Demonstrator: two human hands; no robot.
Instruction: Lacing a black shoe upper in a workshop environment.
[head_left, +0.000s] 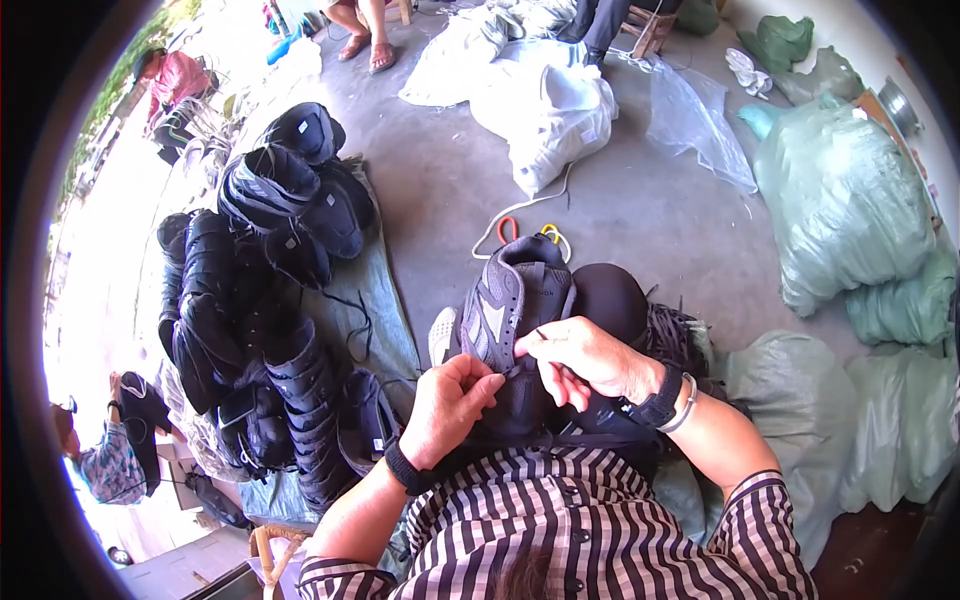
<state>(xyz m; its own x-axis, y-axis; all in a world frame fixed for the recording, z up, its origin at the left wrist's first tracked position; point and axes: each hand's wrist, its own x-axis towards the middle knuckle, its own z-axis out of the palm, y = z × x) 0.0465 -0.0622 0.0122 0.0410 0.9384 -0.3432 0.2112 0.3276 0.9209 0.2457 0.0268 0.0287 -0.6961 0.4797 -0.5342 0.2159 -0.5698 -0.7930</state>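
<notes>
A dark grey sneaker (489, 322) with a pale side patch rests in my lap, its opening away from me and its toe toward me. Along its eyelets, my left hand (448, 402) pinches a black shoelace (514, 372) at the left edge of the lacing. My right hand (592, 358) is closed at the thumb and forefinger beside the eyelets, its other fingers curled over the front of the shoe. What lies in the right fingertips is too small to make out. My wrists carry dark bands, and a bracelet circles the right one.
Many black shoes (270, 190) are piled and stacked at my left on a sheet. Full green sacks (840, 210) stand at the right. White sacks (550, 110) lie ahead, near other people's feet (380, 55). A red loop (507, 230) and a cord lie beyond the sneaker.
</notes>
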